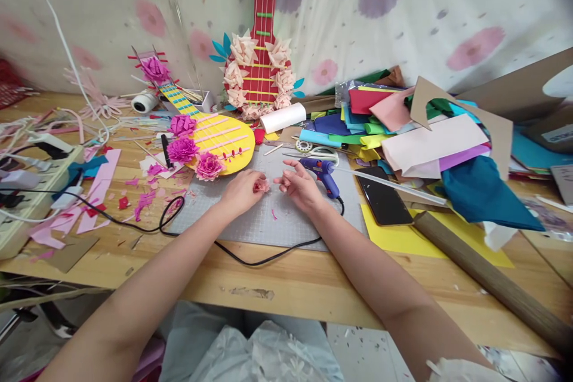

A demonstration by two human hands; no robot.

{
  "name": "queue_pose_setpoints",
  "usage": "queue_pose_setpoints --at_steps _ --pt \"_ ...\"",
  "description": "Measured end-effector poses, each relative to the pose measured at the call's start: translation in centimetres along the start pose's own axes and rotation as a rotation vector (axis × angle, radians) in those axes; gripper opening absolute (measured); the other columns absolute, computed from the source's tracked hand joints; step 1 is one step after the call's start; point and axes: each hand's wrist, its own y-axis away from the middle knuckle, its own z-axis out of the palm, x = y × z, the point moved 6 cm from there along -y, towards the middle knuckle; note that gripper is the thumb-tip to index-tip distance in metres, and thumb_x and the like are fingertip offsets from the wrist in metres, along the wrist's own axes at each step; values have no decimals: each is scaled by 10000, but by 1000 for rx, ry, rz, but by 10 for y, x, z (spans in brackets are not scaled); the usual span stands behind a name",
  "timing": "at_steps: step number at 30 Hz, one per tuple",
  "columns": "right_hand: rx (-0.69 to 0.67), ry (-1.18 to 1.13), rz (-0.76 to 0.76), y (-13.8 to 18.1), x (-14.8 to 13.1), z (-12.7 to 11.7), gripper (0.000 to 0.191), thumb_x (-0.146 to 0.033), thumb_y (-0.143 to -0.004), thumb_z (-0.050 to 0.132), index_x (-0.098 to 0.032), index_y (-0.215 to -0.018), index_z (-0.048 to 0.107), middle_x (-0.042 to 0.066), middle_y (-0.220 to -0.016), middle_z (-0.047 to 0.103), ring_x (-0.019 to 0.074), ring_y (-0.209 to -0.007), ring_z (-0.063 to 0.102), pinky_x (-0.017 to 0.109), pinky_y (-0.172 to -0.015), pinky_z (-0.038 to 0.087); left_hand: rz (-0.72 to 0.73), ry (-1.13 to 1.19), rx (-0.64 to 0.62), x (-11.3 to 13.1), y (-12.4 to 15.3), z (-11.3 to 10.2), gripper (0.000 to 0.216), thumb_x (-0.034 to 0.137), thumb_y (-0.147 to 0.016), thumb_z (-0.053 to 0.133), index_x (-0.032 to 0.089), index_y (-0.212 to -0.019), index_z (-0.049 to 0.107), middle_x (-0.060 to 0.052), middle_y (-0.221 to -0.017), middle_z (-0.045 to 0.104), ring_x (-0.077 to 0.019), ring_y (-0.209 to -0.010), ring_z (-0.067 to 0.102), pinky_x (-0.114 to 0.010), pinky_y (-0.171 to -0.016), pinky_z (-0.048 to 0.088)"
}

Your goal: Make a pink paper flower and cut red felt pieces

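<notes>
My left hand (pixel 244 190) is closed round a small pink paper flower (pixel 261 186) over the grey cutting mat (pixel 268 224). My right hand (pixel 299 186) hovers just right of it, fingers apart and slightly curled, holding nothing. Right beside that hand lies a blue glue gun (pixel 323 173) on the mat, its black cord (pixel 250 253) trailing across the table. A yellow paper guitar (pixel 224 142) with magenta paper flowers (pixel 182 149) lies beyond my left hand.
A red paper guitar (pixel 262 42) with pale flowers leans on the back wall. Coloured paper sheets (pixel 425 137) pile up at the right, with a black phone (pixel 384 203) and a wooden stick (pixel 487 277). A power strip (pixel 27 191) and pink scraps (pixel 96 191) lie left.
</notes>
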Motion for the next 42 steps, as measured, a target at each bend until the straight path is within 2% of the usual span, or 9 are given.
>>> queue_pose_setpoints --at_steps 5,9,11,13,17,20,27,32,42 --pt "-47 9 138 3 2 -1 398 -331 -655 647 -232 -976 434 -112 -520 402 36 -363 297 172 -362 128 -2 -7 133 -6 2 -42 183 169 -735 531 190 -881 640 -64 -932 642 -209 -895 572 -324 -795 448" --pt "72 95 147 -2 10 -11 357 -345 -640 633 -215 -914 444 -110 -517 442 23 -350 270 164 -354 136 -34 -87 347 -17 2 -84 176 151 -718 546 196 -871 621 -61 -959 629 -229 -962 552 -352 -865 429" --pt "155 166 101 -4 10 -17 328 -354 -642 618 -212 -881 444 -111 -497 434 30 -352 289 165 -352 161 -70 -149 427 -22 1 -93 188 159 -726 542 198 -897 612 -70 -996 618 -247 -1002 538 -365 -876 422" --pt "205 240 49 -6 9 -21 305 -361 -648 605 -211 -858 443 -113 -481 424 36 -355 301 167 -352 188 -70 -201 435 -22 -2 -88 232 186 -748 525 194 -968 600 -76 -1020 618 -253 -1008 538 -369 -878 419" --pt "203 345 1 -7 9 -22 283 -389 -670 577 -213 -849 445 -112 -481 432 45 -361 329 172 -361 226 -31 -283 321 -22 -13 -56 478 189 -750 518 173 -1226 480 -90 -1022 635 -264 -987 557 -388 -900 401" --pt "183 397 -9 -7 12 -20 263 -392 -684 555 -218 -848 444 -111 -485 436 51 -365 342 177 -370 243 -9 -361 296 -26 -16 -43 531 188 -752 514 154 -1277 443 -117 -1023 632 -290 -1036 528 -440 -988 327" --pt "141 462 -28 -8 16 -18 235 -384 -708 528 -221 -856 446 -107 -497 442 63 -379 363 190 -384 267 11 -361 371 -28 -6 -48 588 286 -716 611 171 -1269 447 -141 -1208 518 -304 -1176 422 -488 -1075 220" --pt "108 489 -29 -9 19 -16 219 -376 -716 516 -222 -854 442 -106 -504 438 68 -388 368 197 -395 298 37 -399 378 -22 3 -47 377 271 -735 591 215 -1108 573 -116 -1209 489 -302 -1203 392 -519 -1099 171" --pt "104 551 -48 -10 21 -19 199 -364 -741 505 -217 -860 443 -104 -508 401 72 -421 359 205 -436 292 84 -420 396 -23 4 -47 270 264 -703 616 202 -965 636 -121 -1168 525 -310 -1178 411 -562 -1102 137"
